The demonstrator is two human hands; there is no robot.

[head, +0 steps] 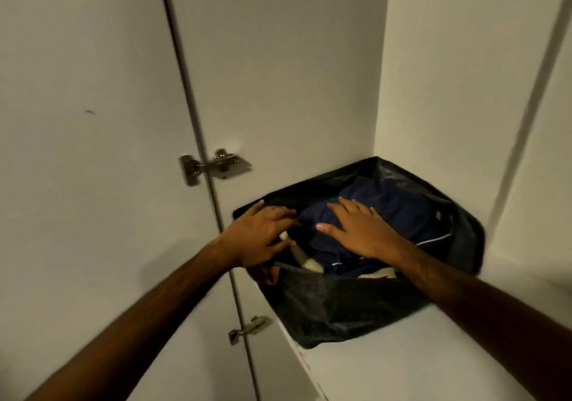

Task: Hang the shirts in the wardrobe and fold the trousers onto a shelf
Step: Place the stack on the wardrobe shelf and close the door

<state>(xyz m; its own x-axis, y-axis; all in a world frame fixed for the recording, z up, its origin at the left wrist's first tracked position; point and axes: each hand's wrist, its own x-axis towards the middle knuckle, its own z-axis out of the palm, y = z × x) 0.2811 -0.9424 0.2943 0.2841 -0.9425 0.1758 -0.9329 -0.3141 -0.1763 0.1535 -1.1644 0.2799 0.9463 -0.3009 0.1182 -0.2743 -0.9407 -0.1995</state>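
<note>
A black fabric storage bin (340, 304) stands on a white wardrobe shelf (387, 366), pushed into the back corner. Dark navy clothes (399, 211) with thin white stripes fill it, and some white cloth (311, 264) shows at the front. My right hand (359, 230) lies flat on the navy clothes with its fingers spread. At the bin's left rim, my left hand (260, 233) has its fingers stretched over the edge, touching the clothes inside.
The open white wardrobe door (93, 152) stands at the left, joined by two metal hinges (213, 165). White side and back panels (448, 75) close in the shelf. Bare shelf surface lies in front of the bin.
</note>
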